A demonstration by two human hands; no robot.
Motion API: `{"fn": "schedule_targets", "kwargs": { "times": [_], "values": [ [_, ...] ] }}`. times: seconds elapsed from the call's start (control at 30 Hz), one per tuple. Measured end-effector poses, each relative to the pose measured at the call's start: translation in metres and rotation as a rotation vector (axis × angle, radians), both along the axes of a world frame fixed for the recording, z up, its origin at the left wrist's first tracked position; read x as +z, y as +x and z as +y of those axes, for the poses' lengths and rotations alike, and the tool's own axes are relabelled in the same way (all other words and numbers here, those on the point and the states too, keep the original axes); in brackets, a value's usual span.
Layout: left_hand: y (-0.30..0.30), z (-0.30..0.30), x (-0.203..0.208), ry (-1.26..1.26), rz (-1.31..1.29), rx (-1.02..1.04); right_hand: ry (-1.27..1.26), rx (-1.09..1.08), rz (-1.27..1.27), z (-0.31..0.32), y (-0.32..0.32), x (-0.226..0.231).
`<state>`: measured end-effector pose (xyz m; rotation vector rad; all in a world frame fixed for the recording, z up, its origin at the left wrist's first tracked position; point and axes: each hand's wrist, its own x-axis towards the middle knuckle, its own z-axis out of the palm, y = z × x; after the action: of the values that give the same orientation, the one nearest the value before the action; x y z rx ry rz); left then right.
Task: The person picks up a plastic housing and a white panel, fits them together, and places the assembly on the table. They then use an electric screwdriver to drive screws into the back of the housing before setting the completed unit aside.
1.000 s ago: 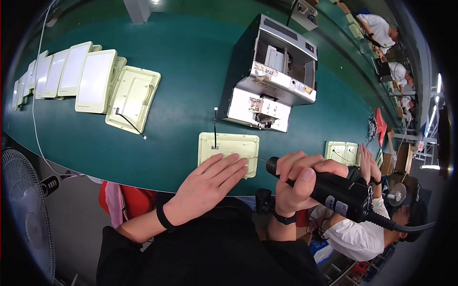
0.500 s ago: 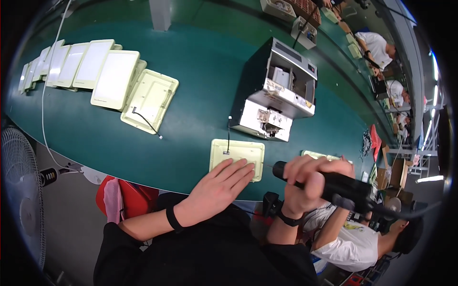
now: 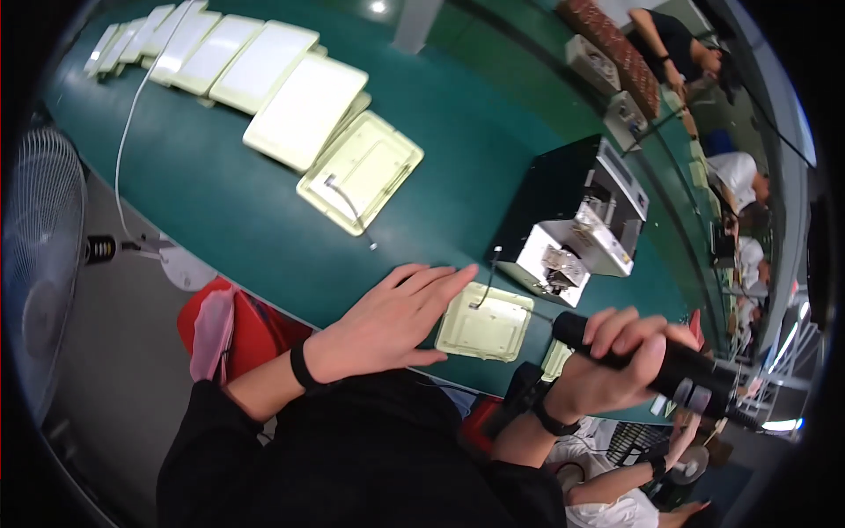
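A pale green plastic panel point(image 3: 486, 333) lies on the green table in front of me, with a short black cable point(image 3: 489, 280) running up from its inner face. My left hand point(image 3: 389, 324) is open at the panel's left side, fingers stretched out; the fingertips overlap its upper left corner, but contact cannot be told. My right hand point(image 3: 616, 365) is wrapped round a black electric screwdriver point(image 3: 691, 374). Its thin bit points left, over the panel's right edge; whether the tip touches is unclear.
A black box-shaped machine point(image 3: 539, 194) with an open metal front stands beyond the panel. Another cabled panel point(image 3: 365, 167) lies at the left, beside a row of overlapping panels point(image 3: 304, 106). A fan point(image 3: 40, 273) and red stool point(image 3: 264, 330) stand left; a co-worker's arm point(image 3: 616, 484) is at lower right.
My left hand has come off the middle of the panel toward its left side. The screwdriver stays in my right hand, close to the panel's right edge. The whole view has turned.
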<state>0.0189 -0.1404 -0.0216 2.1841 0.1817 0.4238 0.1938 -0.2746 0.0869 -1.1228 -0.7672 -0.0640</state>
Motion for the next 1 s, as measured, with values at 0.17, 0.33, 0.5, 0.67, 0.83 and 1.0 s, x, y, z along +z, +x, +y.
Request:
{"fn": "schedule_targets", "kwargs": {
  "times": [0.17,0.33,0.5,0.67,0.83,1.0],
  "values": [
    [0.000,0.003,-0.007,0.076,-0.002,-0.016,-0.034,0.272,-0.010,0.003,-0.042,-0.021],
    [0.000,0.002,-0.010,0.085,0.006,-0.013,-0.100,0.334,-0.028,0.016,-0.049,-0.037],
    [-0.001,0.001,-0.013,0.075,0.013,-0.014,-0.166,0.333,0.013,0.018,-0.054,-0.051],
    [-0.001,0.004,-0.011,0.079,0.028,-0.013,-0.170,0.353,0.012,0.018,-0.055,-0.058],
    [-0.002,0.005,-0.009,0.075,0.023,-0.031,-0.168,0.357,-0.004,0.012,-0.056,-0.041],
    [-0.002,0.006,-0.008,0.076,0.033,-0.037,-0.161,0.348,-0.025,0.016,-0.051,-0.042]
  ]
}}
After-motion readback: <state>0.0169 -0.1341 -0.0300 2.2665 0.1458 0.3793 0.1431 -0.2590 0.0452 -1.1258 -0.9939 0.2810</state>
